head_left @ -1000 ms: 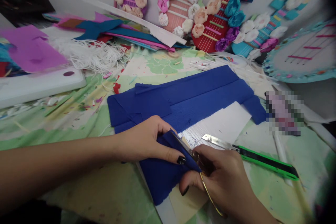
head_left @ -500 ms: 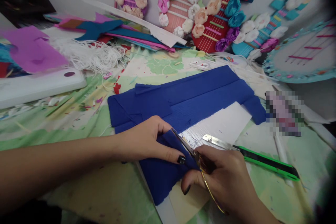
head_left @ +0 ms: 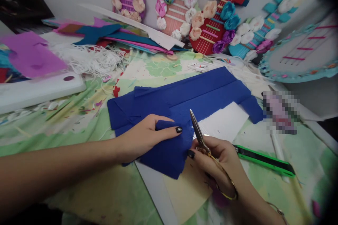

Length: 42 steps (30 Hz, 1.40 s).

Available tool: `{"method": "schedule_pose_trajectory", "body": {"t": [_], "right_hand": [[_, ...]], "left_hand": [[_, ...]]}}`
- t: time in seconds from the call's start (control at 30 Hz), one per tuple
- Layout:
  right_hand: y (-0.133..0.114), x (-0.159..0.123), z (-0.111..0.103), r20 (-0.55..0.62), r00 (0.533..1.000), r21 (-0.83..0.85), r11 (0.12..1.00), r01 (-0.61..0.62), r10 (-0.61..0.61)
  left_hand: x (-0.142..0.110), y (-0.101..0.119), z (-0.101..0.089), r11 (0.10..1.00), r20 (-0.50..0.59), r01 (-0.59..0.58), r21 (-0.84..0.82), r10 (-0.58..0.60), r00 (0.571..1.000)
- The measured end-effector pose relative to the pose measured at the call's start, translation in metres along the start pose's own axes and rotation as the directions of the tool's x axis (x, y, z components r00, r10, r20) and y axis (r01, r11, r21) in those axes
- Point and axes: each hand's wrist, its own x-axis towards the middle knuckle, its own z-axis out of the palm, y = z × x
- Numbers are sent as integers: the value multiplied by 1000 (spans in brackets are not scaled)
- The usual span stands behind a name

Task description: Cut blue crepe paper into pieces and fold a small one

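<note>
My left hand [head_left: 150, 133] pinches a folded piece of dark blue crepe paper [head_left: 169, 154], its thumb lying on top. In my right hand [head_left: 219, 161] is a pair of scissors [head_left: 199, 135] with gold handles, the blades together and pointing up and away. The scissor tips stand just right of the paper's ragged edge, apart from it. Behind both hands a larger sheet of blue crepe paper [head_left: 208, 86] is spread over white sheets [head_left: 224, 121]. A green box cutter [head_left: 266, 161] lies right of my right hand, its blade end hidden behind the fingers.
Decorated paper guitars [head_left: 211, 31] lean on the wall at the back. White string [head_left: 89, 59], coloured foam sheets [head_left: 97, 34] and a white board [head_left: 42, 89] lie to the left. A patterned green cloth [head_left: 100, 190] covers the table, with scraps scattered on it.
The scissors have come away from the blue paper and now point upward, blades closed. My left hand has lifted and turned the paper piece, its lower edge now higher.
</note>
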Motion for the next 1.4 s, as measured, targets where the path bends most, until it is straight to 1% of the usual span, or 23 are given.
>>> {"method": "schedule_pose_trajectory", "body": {"t": [0.1,0.23,0.33,0.37,0.4,0.43,0.5,0.6,0.67,0.73,0.8,0.87,0.93,1.03,1.13,1.23,1.4], "right_hand": [[2,0,1,7,1000,2,1000,19,-19],[6,2,2,11,1000,4,1000,25,-25],[7,2,3,3,1000,2,1000,22,-22],[8,2,3,4,1000,2,1000,26,-26],[8,2,2,10,1000,3,1000,30,-30],[8,2,1,16,999,6,999,33,-33],[8,2,-1,30,999,18,999,43,-44],[7,2,-2,33,998,38,998,58,-59],[6,2,-2,29,998,48,997,61,-62],[5,1,-2,14,997,54,996,74,-75],[4,-1,-3,-9,993,67,991,118,-118],[3,-3,-5,-27,984,66,982,180,-178],[3,-5,-7,-23,973,46,972,230,-229],[2,-7,-8,25,977,6,977,212,-212],[3,-8,-7,59,980,-58,980,191,-188],[2,-8,-4,76,975,-149,965,218,-208],[1,-10,-2,64,968,-224,942,251,-243]], "left_hand": [[1,-5,0,1000,-37,1,-15,-2,999],[3,-10,-1,998,-94,-38,-55,32,995],[5,-11,1,990,-200,-49,-136,21,980],[5,-10,2,984,-225,-57,-167,18,974],[5,-8,3,979,-227,-65,-195,19,974],[5,-7,4,974,-209,-72,-216,26,978],[4,-5,5,965,-120,-97,-243,70,990],[1,-4,5,965,-1,-166,-202,170,986],[-1,-4,5,978,66,-165,-128,174,983],[-3,-5,5,982,92,-158,-102,167,982],[-3,-5,5,971,84,-180,-160,195,977],[-2,-4,5,951,48,-204,-231,221,974],[-2,-1,5,940,6,-208,-272,218,976],[-3,3,4,926,-48,-220,-307,215,975],[-3,5,3,921,-74,-225,-319,212,974],[-4,5,3,917,-91,-235,-323,217,972],[-6,5,6,905,-100,-224,-361,201,974]]}}
